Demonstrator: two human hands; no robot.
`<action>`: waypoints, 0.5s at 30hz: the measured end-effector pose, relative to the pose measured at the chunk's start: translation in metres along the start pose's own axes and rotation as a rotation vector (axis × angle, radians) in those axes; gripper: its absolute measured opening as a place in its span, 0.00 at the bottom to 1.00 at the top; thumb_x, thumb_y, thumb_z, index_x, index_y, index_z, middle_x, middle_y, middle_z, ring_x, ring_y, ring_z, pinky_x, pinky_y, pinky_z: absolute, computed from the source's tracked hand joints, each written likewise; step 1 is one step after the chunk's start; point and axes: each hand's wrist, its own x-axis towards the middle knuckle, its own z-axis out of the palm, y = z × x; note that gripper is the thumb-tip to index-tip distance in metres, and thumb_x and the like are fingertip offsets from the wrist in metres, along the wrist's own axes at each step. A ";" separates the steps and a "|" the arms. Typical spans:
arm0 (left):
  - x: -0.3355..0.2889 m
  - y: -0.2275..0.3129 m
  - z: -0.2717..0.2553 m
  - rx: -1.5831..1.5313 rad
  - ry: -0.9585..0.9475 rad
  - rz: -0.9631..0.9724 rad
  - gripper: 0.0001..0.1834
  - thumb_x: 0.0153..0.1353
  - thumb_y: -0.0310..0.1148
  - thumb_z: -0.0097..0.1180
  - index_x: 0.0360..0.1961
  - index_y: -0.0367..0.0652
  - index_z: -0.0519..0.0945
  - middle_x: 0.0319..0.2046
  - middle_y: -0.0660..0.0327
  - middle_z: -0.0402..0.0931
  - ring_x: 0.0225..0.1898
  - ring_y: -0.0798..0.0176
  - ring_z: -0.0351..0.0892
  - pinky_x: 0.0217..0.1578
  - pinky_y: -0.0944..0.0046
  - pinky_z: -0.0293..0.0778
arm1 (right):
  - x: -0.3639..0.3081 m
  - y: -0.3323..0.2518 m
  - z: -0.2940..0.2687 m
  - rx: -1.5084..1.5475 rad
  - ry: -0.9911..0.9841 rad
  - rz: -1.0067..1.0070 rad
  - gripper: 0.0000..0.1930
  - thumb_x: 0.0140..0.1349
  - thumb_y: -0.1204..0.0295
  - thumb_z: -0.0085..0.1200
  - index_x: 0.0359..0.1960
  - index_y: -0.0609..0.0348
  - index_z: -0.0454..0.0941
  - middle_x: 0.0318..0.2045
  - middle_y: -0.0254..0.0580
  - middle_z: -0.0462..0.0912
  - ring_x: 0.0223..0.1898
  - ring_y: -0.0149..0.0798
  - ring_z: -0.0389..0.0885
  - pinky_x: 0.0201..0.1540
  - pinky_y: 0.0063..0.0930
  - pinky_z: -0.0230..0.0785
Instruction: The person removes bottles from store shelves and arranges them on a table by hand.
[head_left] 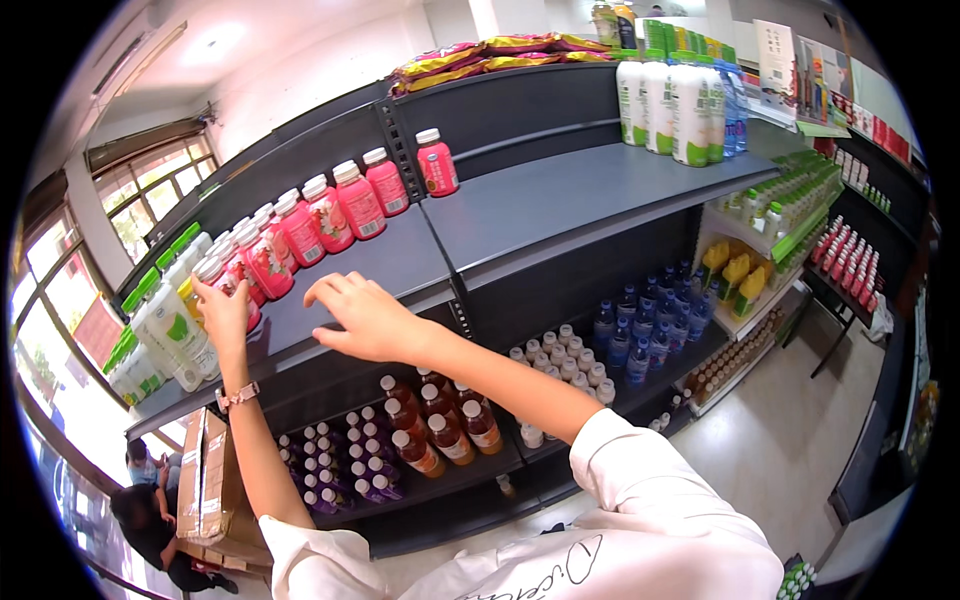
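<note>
On the upper dark grey shelf [400, 255], my left hand [224, 312] is wrapped round a pink bottle [252, 316] at the near end of a cluster, beside white bottles with green caps [165, 320]. The hand covers much of that bottle. A bracelet circles my left wrist. My right hand [365, 315] hangs over the shelf's front edge, fingers apart and slightly bent, holding nothing. Pink bottles with white caps [328, 215] run back from the cluster in a slanting line. One pink bottle [437, 165] stands apart, right of the shelf joint.
White bottles with green labels [690, 115] stand at the upper shelf's right end. Below are amber drink bottles [447, 440], purple bottles [370, 455], white-capped bottles [570, 365] and blue bottles [640, 345]. A cardboard box [205, 480] and a seated person [150, 520] are at lower left.
</note>
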 end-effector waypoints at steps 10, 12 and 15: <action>0.004 -0.012 0.021 -0.016 -0.369 0.038 0.32 0.46 0.56 0.61 0.42 0.37 0.77 0.27 0.48 0.79 0.36 0.49 0.80 0.38 0.53 0.72 | -0.045 -0.075 -0.041 0.293 0.028 -0.196 0.13 0.54 0.68 0.54 0.40 0.57 0.73 0.39 0.44 0.75 0.42 0.49 0.71 0.47 0.40 0.63; 0.001 -0.033 0.023 -0.362 -0.342 0.041 0.27 0.48 0.52 0.62 0.37 0.37 0.78 0.21 0.56 0.77 0.27 0.61 0.79 0.24 0.62 0.70 | -0.062 -0.116 -0.051 0.506 -0.110 -0.286 0.12 0.53 0.68 0.54 0.38 0.58 0.72 0.37 0.45 0.75 0.40 0.50 0.71 0.45 0.40 0.62; -0.069 0.041 0.005 -1.022 -0.430 -0.175 0.22 0.51 0.44 0.61 0.42 0.41 0.75 0.23 0.66 0.74 0.20 0.77 0.71 0.11 0.74 0.57 | -0.099 -0.128 -0.066 0.771 -0.184 -0.441 0.12 0.59 0.68 0.53 0.41 0.61 0.74 0.35 0.50 0.76 0.38 0.50 0.74 0.43 0.34 0.69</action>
